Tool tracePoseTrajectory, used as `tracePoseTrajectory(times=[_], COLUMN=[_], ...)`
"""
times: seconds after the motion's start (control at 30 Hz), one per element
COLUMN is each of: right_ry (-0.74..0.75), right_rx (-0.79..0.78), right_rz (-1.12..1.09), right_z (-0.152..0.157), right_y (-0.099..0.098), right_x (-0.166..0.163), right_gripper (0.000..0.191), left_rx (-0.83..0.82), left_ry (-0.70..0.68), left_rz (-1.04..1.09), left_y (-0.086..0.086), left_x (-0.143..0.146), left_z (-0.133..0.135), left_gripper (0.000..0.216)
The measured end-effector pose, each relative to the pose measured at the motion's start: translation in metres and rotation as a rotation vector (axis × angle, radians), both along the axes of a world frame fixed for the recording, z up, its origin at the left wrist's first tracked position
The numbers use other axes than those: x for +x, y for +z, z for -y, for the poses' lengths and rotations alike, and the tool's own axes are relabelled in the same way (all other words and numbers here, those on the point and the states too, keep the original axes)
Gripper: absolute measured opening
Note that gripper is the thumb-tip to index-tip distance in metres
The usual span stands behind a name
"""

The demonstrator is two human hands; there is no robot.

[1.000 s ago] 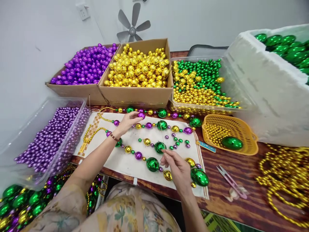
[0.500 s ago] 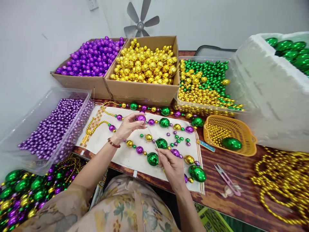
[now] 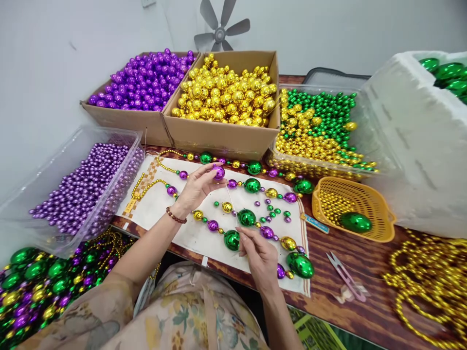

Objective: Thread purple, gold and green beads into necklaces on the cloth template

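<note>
My left hand [image 3: 199, 189], with a brown bead bracelet at the wrist, pinches a shiny purple bead [image 3: 218, 172] between thumb and fingers above the white cloth [image 3: 189, 245]. My right hand [image 3: 260, 255] is closed on the lower end of a thin needle [image 3: 232, 203], which slants up toward the purple bead. Whether its tip is inside the bead, I cannot tell. Under and around my hands lie strands of purple, gold and green beads, among them a large green bead [image 3: 246, 217] and another green bead [image 3: 231, 239]. Several small loose beads [image 3: 270, 208] rest on the cloth.
Behind stand cardboard boxes of purple beads [image 3: 146, 85] and gold beads [image 3: 226, 95], and a clear bin of green and gold beads [image 3: 324, 126]. Small purple beads [image 3: 87, 187] fill a left bin. Right are an orange basket [image 3: 379, 214], pink-handled snips [image 3: 346, 277] and gold bead strings [image 3: 430, 282].
The view has shifted slightly, so things appear a little further right. My left hand has risen slightly with the purple bead, and the needle stands a little more upright.
</note>
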State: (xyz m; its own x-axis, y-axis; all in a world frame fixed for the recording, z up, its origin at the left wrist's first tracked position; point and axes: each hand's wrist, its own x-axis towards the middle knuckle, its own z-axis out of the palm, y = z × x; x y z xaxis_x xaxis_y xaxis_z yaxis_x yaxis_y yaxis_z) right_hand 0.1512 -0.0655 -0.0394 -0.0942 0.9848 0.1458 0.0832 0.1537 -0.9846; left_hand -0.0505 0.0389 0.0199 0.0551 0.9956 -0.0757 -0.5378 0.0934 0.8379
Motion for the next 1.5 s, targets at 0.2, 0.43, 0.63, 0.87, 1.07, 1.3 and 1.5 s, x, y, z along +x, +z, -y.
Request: tracePoseTrajectory(times=[0.2,0.43,0.63,0.87,1.07,1.3,1.5], right_ry=[0.0,-0.003,0.005,-0.01,-0.002,-0.026,-0.016], right_rx=[-0.008,-0.032,-0.068,-0.09,-0.096,-0.084,-0.057], right_rz=[0.028,0.019,-0.016,-0.01,-0.012,0.01,0.014], right_z=[-0.001,-0.001,0.0,0.0,0.0,-0.003,-0.013], right_y=[0.006,0.009,0.011,0.011,0.009,0.005,0.004], right_x=[-0.002,-0.005,-0.008,-0.01,-0.011,-0.013,-0.019], right_gripper=[0.019,0.019,0.02,0.022,0.022,0.022,0.022], left_rx=[-0.107,-0.264,-0.307,-0.289,-0.251,-0.114,-0.1], left_ry=[-0.04,-0.001,0.021,0.015,-0.017,-0.113,-0.203], left_rz=[0.16,0.277,0.31,0.308,0.289,0.184,0.133], left_y=[0.007,0.004,-0.001,-0.002,-0.001,0.001,0.0], left_x=[0.004,0.008,0.009,0.007,0.006,0.005,0.009], left_z=[0.001,-0.001,-0.003,-0.002,0.0,0.007,0.027], left_gripper=[0.032,0.019,0.015,0.015,0.014,0.029,0.035])
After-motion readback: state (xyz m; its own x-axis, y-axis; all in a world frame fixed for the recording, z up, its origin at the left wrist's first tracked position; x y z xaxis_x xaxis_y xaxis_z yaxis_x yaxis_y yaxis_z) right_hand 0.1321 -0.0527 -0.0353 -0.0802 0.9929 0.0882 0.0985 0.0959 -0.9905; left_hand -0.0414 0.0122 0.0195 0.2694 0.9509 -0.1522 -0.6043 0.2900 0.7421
